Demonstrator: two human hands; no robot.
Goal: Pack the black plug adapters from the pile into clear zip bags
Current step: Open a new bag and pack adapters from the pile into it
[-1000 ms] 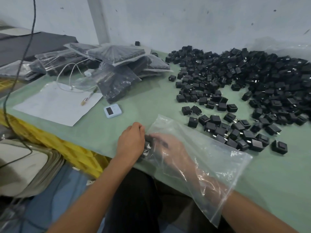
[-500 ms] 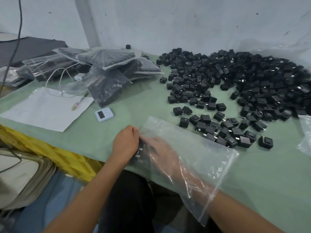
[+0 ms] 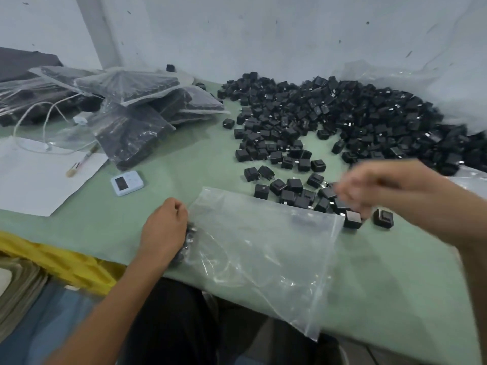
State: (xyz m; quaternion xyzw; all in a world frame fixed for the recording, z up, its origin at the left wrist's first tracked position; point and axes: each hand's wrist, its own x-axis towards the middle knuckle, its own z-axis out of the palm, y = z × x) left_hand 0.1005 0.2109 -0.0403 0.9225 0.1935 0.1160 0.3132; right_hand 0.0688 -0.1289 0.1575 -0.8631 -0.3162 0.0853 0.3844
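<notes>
— Clear zip bag (image 3: pixel 263 248) is laid on the green surface (image 3: pixel 184 159), one end gripped by the left hand (image 3: pixel 164 230).
— The right hand (image 3: pixel 379 191)?
— Blurred above black plug adapters (image 3: pixel 287 197) near the pile (image 3: pixel 355 114); its grip cannot be told.

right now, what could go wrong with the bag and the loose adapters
The clear zip bag overhangs the table edge, gripped only at one end by the left hand; adapters inside might slide out. The blurred right hand is low over loose adapters and could scatter them.
</notes>
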